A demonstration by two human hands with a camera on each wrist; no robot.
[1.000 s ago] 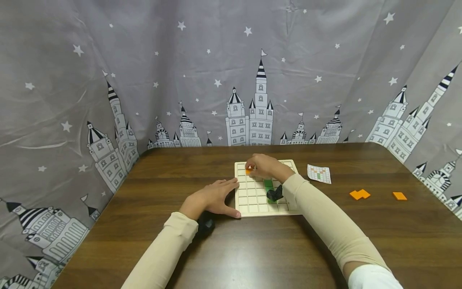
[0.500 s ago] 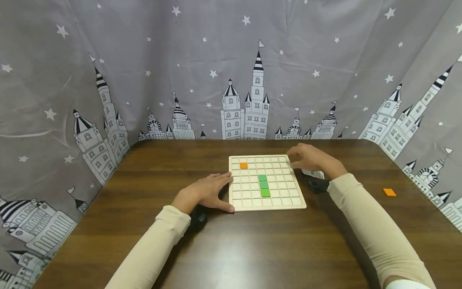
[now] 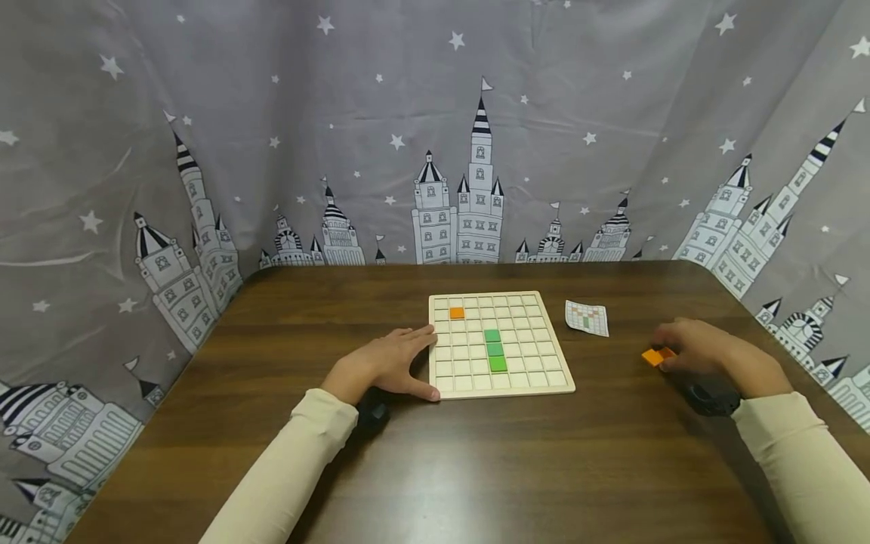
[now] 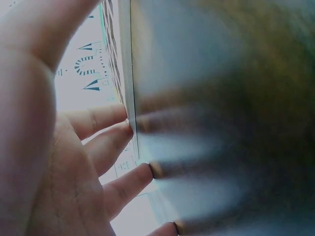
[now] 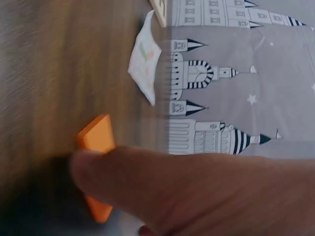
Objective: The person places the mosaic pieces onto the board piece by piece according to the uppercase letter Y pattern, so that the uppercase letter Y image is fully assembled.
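A pale square grid board (image 3: 503, 392) lies on the table. Its cells hold one orange square tile (image 3: 457, 313) near the far left and a column of green tiles (image 3: 495, 350) in the middle. My left hand (image 3: 387, 364), fingers spread, touches the board's left edge; its fingertips (image 4: 142, 172) line that edge in the left wrist view. Well right of the board, my right hand (image 3: 707, 353) reaches down at a pair of overlapping orange tiles (image 3: 652, 357) on the table. In the right wrist view its thumb (image 5: 98, 169) crosses in front of the orange tiles (image 5: 98, 135).
A small paper card (image 3: 587, 318) printed with a coloured grid pattern lies between the board and my right hand. Dark wooden table (image 3: 408, 468) surrounds everything. Behind its far edge hangs a grey curtain (image 3: 340, 189) with castles and stars.
My right hand has left the orange tile on the board and swung right to the loose orange tiles. The left hand stays at the board's edge. The head view has shifted slightly.
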